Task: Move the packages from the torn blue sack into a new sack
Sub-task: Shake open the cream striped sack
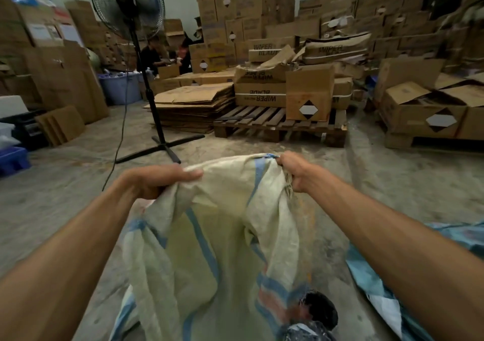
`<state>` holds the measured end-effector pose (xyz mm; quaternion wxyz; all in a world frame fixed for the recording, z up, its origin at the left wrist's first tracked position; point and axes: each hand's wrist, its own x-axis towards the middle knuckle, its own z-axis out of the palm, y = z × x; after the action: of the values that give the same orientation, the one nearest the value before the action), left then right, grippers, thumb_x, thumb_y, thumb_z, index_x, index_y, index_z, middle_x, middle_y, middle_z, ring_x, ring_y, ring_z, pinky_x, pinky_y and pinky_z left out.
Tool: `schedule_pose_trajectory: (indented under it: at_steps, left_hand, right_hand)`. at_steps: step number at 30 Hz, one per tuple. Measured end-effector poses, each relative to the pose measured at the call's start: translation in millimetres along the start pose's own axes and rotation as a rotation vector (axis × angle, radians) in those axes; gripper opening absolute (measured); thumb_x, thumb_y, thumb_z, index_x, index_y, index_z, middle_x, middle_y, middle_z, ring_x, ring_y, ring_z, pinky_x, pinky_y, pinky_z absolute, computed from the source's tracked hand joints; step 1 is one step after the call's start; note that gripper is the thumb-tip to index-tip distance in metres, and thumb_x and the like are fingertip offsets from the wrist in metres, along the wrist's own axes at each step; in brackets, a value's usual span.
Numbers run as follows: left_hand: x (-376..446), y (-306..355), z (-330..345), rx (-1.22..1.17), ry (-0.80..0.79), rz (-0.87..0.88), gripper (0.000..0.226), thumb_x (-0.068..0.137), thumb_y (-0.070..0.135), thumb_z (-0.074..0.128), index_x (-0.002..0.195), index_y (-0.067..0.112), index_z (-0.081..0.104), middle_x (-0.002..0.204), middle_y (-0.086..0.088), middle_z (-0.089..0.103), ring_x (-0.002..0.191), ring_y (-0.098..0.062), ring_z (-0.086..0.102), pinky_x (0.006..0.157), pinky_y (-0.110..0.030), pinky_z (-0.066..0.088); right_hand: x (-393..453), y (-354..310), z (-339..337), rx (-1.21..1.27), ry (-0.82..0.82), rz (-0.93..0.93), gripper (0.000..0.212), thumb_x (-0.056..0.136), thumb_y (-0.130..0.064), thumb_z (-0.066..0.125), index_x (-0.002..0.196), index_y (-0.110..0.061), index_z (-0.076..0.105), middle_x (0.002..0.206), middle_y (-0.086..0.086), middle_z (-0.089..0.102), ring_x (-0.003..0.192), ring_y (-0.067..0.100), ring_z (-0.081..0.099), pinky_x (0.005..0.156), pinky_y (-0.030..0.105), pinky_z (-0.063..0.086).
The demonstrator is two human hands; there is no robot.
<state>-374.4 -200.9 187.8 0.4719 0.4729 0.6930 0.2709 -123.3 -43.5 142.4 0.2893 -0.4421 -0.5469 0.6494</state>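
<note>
I've got the cream woven sack with pale blue stripes up off the concrete floor, my left hand clamped over one side of its rim, my right hand fisted on the opposite corner. The mouth isn't spread yet; if I let the slack fold in, packages could catch on it and spill. Black plastic-wrapped packages lie at the bottom edge. The torn blue sack sprawls flat by my right arm, its contents hidden. A black pedestal fan stands beyond.

Cream sack's bottom and blue sack cut off by the lower edge.
</note>
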Motion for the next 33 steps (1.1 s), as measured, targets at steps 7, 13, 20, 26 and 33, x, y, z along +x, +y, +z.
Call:
schedule_pose_trajectory:
  at_steps: [7, 13, 20, 26, 33]
  left_hand:
    - [18.6, 5.5, -7.5, -0.915, 0.244, 0.203, 0.065, 0.095, 0.057, 0.04, 0.064, 0.011, 0.073, 0.069, -0.009, 0.072, 0.066, -0.023, 0.071, 0.072, -0.037, 0.054]
    - [26.6, 9.9, -19.8, -1.138, 0.341, 0.178, 0.069, 0.088, 0.069, 0.043, 0.121, 0.011, 0.062, 0.109, -0.017, 0.068, 0.096, -0.034, 0.059, 0.078, -0.053, 0.045]
    - [14.3, 11.7, -17.4, -1.16, 0.141, 0.426, 0.054, 0.072, 0.024, 0.079, 0.117, 0.007, 0.056, 0.116, -0.016, 0.062, 0.112, -0.034, 0.062, 0.082, -0.052, 0.056]
    - [12.1, 8.5, -21.2, -1.114, 0.297, 0.4, 0.029, 0.096, 0.011, 0.05, 0.124, 0.006, 0.053, 0.112, -0.017, 0.062, 0.116, -0.032, 0.059, 0.091, -0.051, 0.05]
    - [-12.9, 1.6, -34.0, -0.78, 0.359, 0.283, 0.035, 0.069, 0.018, 0.044, 0.097, 0.006, 0.062, 0.079, -0.013, 0.068, 0.072, -0.025, 0.064, 0.066, -0.032, 0.052]
  right_hand:
    - [-18.4, 17.5, 27.4, -0.594, -0.18, -0.381, 0.07, 0.075, -0.066, 0.066, 0.126, -0.031, 0.033, 0.113, 0.001, 0.058, 0.096, 0.017, 0.063, 0.085, 0.04, 0.055]
    - [-37.3, 35.0, 60.2, -1.13, 0.089, -0.995, 0.058, 0.083, -0.07, 0.045, 0.13, -0.036, 0.044, 0.134, -0.002, 0.039, 0.114, 0.019, 0.046, 0.091, 0.046, 0.046]
    - [-37.6, 73.3, 96.3, -1.164, -0.037, -0.503, 0.14, 0.043, -0.096, 0.056, 0.152, -0.035, -0.007, 0.159, 0.008, 0.014, 0.142, 0.035, 0.022, 0.11, 0.066, 0.024]
    - [-44.4, 72.9, 116.0, -0.846, -0.21, -0.512, 0.101, 0.066, -0.074, 0.068, 0.149, -0.033, 0.026, 0.144, 0.0, 0.048, 0.128, 0.023, 0.049, 0.103, 0.043, 0.044]
    - [-2.4, 36.3, 75.7, -0.005, -0.031, -0.015, 0.029, 0.099, -0.02, 0.045, 0.115, -0.006, 0.065, 0.108, 0.019, 0.07, 0.088, 0.031, 0.069, 0.073, 0.043, 0.06]
